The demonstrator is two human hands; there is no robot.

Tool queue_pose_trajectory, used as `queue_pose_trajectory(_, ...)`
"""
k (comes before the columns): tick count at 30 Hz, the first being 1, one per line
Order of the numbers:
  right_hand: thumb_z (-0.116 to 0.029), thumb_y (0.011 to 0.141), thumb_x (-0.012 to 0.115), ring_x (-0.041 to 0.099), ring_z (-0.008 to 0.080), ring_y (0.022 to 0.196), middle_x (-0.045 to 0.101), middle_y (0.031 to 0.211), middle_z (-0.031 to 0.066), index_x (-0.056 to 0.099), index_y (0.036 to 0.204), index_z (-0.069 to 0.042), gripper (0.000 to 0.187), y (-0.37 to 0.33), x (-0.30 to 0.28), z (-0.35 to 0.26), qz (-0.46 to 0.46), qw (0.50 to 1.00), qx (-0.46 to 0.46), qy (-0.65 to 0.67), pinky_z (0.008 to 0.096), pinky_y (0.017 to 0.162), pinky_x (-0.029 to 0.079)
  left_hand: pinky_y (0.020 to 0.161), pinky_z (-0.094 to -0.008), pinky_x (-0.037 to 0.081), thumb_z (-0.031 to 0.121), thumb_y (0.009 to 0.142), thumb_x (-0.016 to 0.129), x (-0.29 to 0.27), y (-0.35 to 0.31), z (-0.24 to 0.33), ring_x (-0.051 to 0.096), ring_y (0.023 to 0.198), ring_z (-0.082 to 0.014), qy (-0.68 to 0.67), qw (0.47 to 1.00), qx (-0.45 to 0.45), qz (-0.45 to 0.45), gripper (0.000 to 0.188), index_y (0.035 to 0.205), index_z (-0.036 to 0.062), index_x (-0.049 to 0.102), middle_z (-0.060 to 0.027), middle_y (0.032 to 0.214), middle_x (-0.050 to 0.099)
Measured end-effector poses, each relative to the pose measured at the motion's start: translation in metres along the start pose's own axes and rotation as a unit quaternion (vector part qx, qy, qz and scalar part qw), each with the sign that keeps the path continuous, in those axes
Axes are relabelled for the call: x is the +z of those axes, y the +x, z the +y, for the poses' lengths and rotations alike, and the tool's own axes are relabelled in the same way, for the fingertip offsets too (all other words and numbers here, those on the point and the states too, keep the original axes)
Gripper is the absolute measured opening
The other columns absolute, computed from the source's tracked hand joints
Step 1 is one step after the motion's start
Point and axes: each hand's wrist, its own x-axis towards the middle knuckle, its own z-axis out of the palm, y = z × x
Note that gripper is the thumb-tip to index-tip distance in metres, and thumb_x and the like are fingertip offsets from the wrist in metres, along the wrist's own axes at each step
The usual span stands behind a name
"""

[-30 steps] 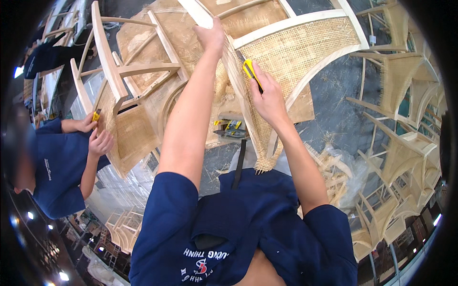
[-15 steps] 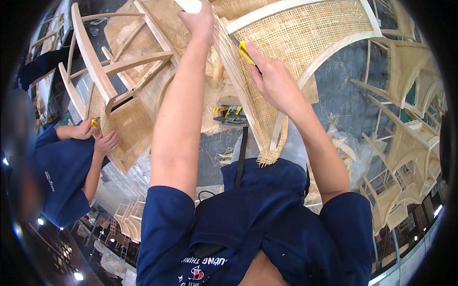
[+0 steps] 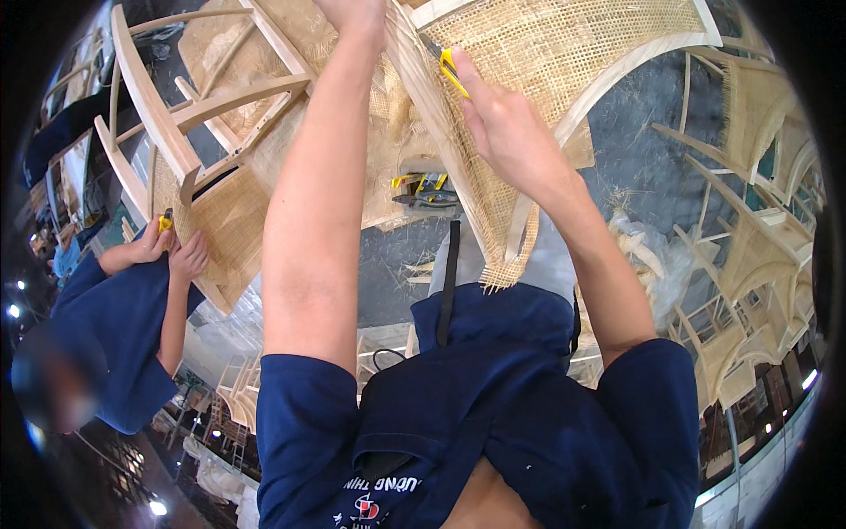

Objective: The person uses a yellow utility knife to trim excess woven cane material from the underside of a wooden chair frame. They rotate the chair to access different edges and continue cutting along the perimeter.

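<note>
My right hand (image 3: 511, 123) is closed around a yellow utility knife (image 3: 454, 74). The knife's blade lies at the inner edge of a pale wooden frame (image 3: 429, 123), where woven cane webbing (image 3: 564, 57) meets the wood. Below, the webbing narrows to a frayed tip close to my waist. At the top edge of the picture, my left hand (image 3: 357, 16) is at the upper part of this frame; its fingers are mostly cut off. The frame stands tilted in front of me, with curved rails bordering the webbing.
Tools with yellow and dark handles (image 3: 425, 196) lie beyond my waist. At left, a co-worker's hands (image 3: 172, 251) work with another yellow knife on a wooden chair frame (image 3: 163, 115). Several caned frames (image 3: 758, 229) stand at right, near clear plastic wrap (image 3: 648, 260).
The view has shifted slightly, so my left hand sits higher and its fingers pass out of the picture. My right hand and knife have moved a little up along the frame's edge.
</note>
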Motion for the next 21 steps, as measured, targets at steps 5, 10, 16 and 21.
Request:
queue_pose_trajectory(5,-0.007,0.099,0.055,0.067,0.044,0.078,0.065,0.089,0.0269,0.031,0.156,-0.005,0.061,-0.002,-0.001,-0.001,-0.027,0.999,0.041,0.023,0.0521,0.072,0.052,0.093,-0.0405,0.05,0.025,0.094,0.07,0.004,-0.001,0.007,0.061,0.112,-0.0277,0.012,1.0,-0.013,0.005,0.053,0.133,-0.0051,0.049,-0.018,0.126,0.062)
queue_pose_trajectory(10,-0.004,0.096,0.056,0.067,0.0406,0.067,0.064,0.078,0.0252,0.036,0.152,0.0,0.059,-0.014,0.003,0.001,0.011,0.999,-0.01,0.044,0.0499,0.061,0.054,0.08,-0.0397,0.055,0.025,0.094,0.071,-0.004,0.0,0.008,0.065,0.099,-0.0262,-0.009,0.999,-0.038,-0.027,0.047,0.126,-0.0028,0.05,-0.0165,0.117,0.062)
queue_pose_trajectory(16,-0.003,0.094,0.056,0.066,0.0398,0.063,0.062,0.072,0.0247,0.038,0.15,0.002,0.06,-0.016,0.006,0.004,0.024,0.999,-0.013,0.041,0.0484,0.06,0.055,0.075,-0.0397,0.058,0.023,0.096,0.069,0.005,-0.013,0.028,0.065,0.091,-0.0271,-0.085,0.991,-0.097,-0.04,0.046,0.129,-0.0008,0.046,-0.016,0.113,0.062)
queue_pose_trajectory(21,-0.004,0.093,0.059,0.065,0.0405,0.066,0.061,0.073,0.0259,0.038,0.152,0.0,0.063,-0.027,0.002,-0.003,0.023,0.997,0.0,0.073,0.0492,0.063,0.054,0.081,-0.0397,0.057,0.021,0.096,0.069,0.008,-0.011,0.015,0.064,0.096,-0.0275,-0.118,0.989,-0.09,0.007,0.047,0.131,0.0001,0.045,-0.0156,0.115,0.062)
